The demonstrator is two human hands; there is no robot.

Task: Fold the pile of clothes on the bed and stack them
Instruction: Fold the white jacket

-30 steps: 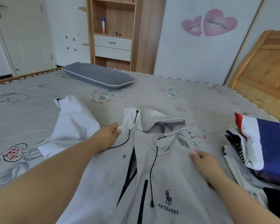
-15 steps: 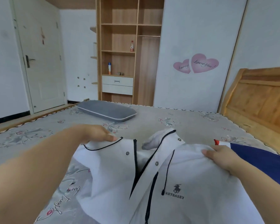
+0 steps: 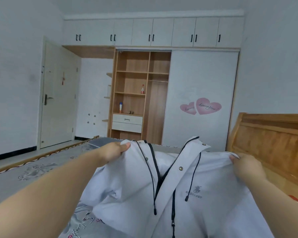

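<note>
Since half a second ago both hands lifted the white jacket [image 3: 193, 182] higher above the bed [image 3: 33, 174]. Left hand [image 3: 111, 152] and right hand [image 3: 246, 167] each pinch a shoulder, probably to let it hang straight for folding.

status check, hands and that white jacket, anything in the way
Left hand and right hand each grip a shoulder of the white hooded zip jacket. Jacket held up over the grey patterned bed, unfolded. Nothing blocking.
</note>
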